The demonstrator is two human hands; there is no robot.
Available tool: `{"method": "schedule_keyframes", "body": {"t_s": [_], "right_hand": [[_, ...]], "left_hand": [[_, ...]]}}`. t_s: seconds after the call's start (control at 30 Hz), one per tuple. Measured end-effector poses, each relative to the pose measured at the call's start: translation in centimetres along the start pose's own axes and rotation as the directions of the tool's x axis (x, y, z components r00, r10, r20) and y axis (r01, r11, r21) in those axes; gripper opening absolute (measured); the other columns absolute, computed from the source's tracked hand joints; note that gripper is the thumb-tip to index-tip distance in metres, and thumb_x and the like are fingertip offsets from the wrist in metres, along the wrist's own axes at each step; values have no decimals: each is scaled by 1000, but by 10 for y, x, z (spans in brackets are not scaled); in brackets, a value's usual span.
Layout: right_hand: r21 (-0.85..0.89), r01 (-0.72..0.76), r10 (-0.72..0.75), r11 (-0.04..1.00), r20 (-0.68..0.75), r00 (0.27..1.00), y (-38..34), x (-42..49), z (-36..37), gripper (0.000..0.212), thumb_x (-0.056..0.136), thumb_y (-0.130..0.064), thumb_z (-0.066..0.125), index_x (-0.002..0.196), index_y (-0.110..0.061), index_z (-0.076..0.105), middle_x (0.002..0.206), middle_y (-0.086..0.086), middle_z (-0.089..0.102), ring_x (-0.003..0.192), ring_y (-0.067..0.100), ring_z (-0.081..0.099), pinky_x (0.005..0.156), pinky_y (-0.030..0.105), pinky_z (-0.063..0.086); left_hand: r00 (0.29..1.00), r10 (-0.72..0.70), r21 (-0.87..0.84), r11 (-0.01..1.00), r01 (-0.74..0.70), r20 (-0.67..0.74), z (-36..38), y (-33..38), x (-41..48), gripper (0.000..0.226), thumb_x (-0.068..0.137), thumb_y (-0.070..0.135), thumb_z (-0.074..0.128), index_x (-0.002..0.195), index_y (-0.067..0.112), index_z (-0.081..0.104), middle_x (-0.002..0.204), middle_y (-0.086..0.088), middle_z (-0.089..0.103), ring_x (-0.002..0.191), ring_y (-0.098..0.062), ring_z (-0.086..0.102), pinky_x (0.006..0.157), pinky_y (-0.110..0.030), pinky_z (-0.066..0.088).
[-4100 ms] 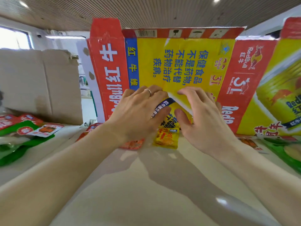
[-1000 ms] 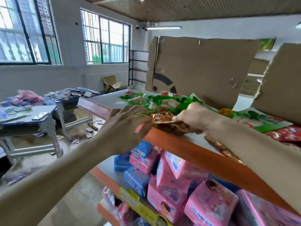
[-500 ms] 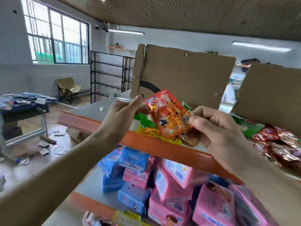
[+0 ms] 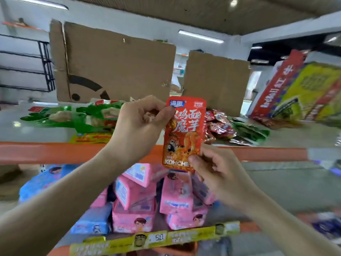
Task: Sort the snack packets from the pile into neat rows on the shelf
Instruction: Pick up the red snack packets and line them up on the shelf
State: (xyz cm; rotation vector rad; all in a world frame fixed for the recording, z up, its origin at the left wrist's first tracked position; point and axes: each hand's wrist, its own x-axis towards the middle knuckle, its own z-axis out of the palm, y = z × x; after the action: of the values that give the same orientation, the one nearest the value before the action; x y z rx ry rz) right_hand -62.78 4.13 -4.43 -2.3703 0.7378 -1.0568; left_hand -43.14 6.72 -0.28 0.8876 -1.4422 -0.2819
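Observation:
I hold a red snack packet (image 4: 184,133) upright in front of the shelf's orange front edge (image 4: 55,152). My left hand (image 4: 140,126) pinches its top left corner. My right hand (image 4: 212,169) pinches its bottom right corner. On the shelf top behind lie green packets (image 4: 81,115) to the left, a yellow-orange packet (image 4: 90,138) near the edge, and a pile of red foil packets (image 4: 219,126) with dark green ones (image 4: 249,132) to the right.
Brown cardboard sheets (image 4: 118,65) (image 4: 215,85) stand upright at the back of the shelf. A red and yellow printed carton (image 4: 299,91) leans at the right. Pink (image 4: 138,196) and blue (image 4: 44,182) packs fill the lower shelf, behind a yellow price strip (image 4: 156,239).
The red packet has turned from tilted to upright and come closer, held at opposite corners by both hands. My view has swung right along the shelf.

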Motion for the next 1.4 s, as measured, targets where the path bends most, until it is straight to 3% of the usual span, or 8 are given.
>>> {"method": "schedule_keyframes", "body": {"t_s": [0.13, 0.23, 0.37, 0.5, 0.6, 0.87, 1.2, 1.4], "right_hand": [[-22, -26, 24, 999, -96, 995, 15, -35, -41, 30, 97, -29, 48, 75, -9, 50, 61, 5, 47, 56, 17, 43, 54, 36, 32], [-24, -47, 43, 999, -161, 986, 30, -60, -73, 22, 97, -27, 48, 78, -16, 53, 62, -5, 49, 59, 11, 45, 56, 32, 35], [-52, -90, 76, 995, -229, 970, 55, -101, -126, 22, 95, -28, 48, 77, -17, 54, 62, 0, 47, 58, 18, 46, 55, 40, 40], [-39, -150, 132, 988, -298, 945, 81, -146, -188, 17, 94, -21, 49, 78, -21, 56, 61, -14, 48, 57, 3, 44, 55, 25, 37], [-6, -209, 194, 978, -343, 919, 101, -176, -228, 20, 92, -23, 50, 73, -21, 57, 56, -13, 44, 54, 4, 38, 51, 22, 32], [-151, -251, 173, 956, -400, 900, 130, -230, -301, 31, 95, -10, 56, 66, -11, 46, 51, -13, 38, 47, 4, 31, 47, 13, 24], [92, -228, 246, 969, -389, 888, 167, -259, -329, 22, 93, -29, 49, 82, -13, 58, 54, -18, 46, 51, 3, 36, 51, 21, 28], [40, -255, 246, 966, -440, 863, 186, -261, -337, 22, 98, -18, 54, 76, -14, 56, 59, -18, 49, 54, 3, 41, 53, 17, 31]], "left_hand": [[994, 72, 26, 997, -75, 78, 55, 16, 0, 27, 90, 18, 64, 65, 27, 58, 63, 18, 55, 60, 2, 46, 61, -14, 35], [986, 103, -6, 995, -104, 132, 100, 28, 0, 22, 88, 23, 63, 67, 28, 60, 64, 19, 55, 60, 3, 47, 62, -11, 35], [951, 22, -138, 990, 21, 308, 169, 33, 1, 24, 91, 27, 61, 68, 19, 61, 68, 14, 54, 68, -8, 46, 68, -30, 39], [913, 57, -155, 988, 7, 404, 242, 47, -3, 25, 91, 24, 59, 67, 21, 63, 65, 12, 54, 67, -8, 45, 64, -25, 37], [899, 40, -160, 987, 34, 436, 294, 57, -11, 24, 91, 24, 63, 75, 7, 67, 68, -13, 58, 66, -14, 47, 60, -21, 40], [866, 37, -146, 988, 42, 499, 394, 83, -17, 22, 97, 19, 60, 78, 9, 66, 67, 15, 61, 66, -10, 52, 65, -27, 44], [860, -2, -71, 996, 45, 511, 451, 94, -21, 21, 92, 29, 65, 75, 16, 66, 75, 13, 65, 75, -14, 55, 74, -44, 49], [824, -58, 1, 998, 69, 563, 470, 86, -16, 22, 97, 19, 60, 79, 9, 66, 62, 11, 60, 60, -4, 52, 61, -17, 42]]}}
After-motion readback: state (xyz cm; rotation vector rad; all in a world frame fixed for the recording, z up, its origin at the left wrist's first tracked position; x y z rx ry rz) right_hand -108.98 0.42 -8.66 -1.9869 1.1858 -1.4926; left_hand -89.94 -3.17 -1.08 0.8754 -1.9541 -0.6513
